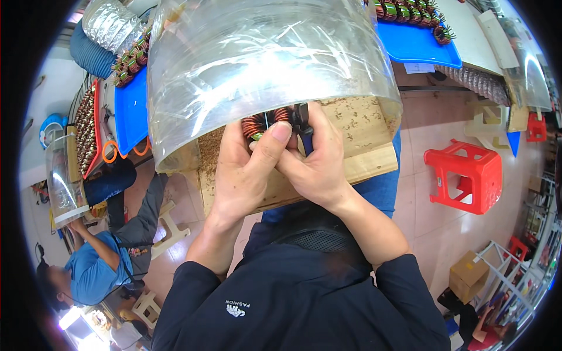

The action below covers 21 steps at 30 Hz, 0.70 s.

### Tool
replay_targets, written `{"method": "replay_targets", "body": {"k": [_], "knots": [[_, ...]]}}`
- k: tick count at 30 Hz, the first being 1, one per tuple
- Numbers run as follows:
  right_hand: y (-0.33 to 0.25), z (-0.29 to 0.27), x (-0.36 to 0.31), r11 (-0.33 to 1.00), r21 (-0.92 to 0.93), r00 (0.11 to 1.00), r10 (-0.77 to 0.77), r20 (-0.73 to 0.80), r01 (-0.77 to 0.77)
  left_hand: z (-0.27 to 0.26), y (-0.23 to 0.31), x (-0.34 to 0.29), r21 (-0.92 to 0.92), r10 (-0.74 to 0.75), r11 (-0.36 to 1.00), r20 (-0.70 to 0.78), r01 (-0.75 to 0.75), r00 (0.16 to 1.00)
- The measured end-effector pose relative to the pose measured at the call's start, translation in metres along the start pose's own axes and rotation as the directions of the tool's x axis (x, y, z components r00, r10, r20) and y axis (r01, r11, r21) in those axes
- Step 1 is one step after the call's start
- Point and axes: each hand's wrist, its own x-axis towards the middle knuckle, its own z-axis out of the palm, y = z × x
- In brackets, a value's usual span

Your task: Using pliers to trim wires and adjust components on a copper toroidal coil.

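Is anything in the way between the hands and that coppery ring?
Nothing I can see: the left hand holds the copper-wound ring directly. The right hand holds a dark tool beside it, and the clear curved cover doesn't come between hand and ring.

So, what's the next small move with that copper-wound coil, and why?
Perhaps turn the coil slightly in the left hand before working the black tool in the right hand: the tool sits close beside the coil, but I can't tell from this view whether its tip touches the copper wire.
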Motion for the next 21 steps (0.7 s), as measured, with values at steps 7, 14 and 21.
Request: {"method": "replay_targets", "body": {"k": [7,14,21], "knots": [[0.0,0.001,-0.003,0.998,0.033,0.998,-0.049,-0.035,0.05,0.0,0.0,-0.003,-0.002,0.017,1.0,0.018,-0.017,1.0],[0.001,0.002,-0.007,0.997,0.067,0.999,-0.047,-0.028,0.048,0.001,0.001,-0.008,-0.027,0.012,1.0,0.036,-0.011,0.999],[0.009,0.006,-0.013,0.982,0.116,0.987,-0.137,-0.087,0.147,0.002,0.0,-0.014,-0.041,-0.004,0.999,0.04,0.006,0.999]]}}
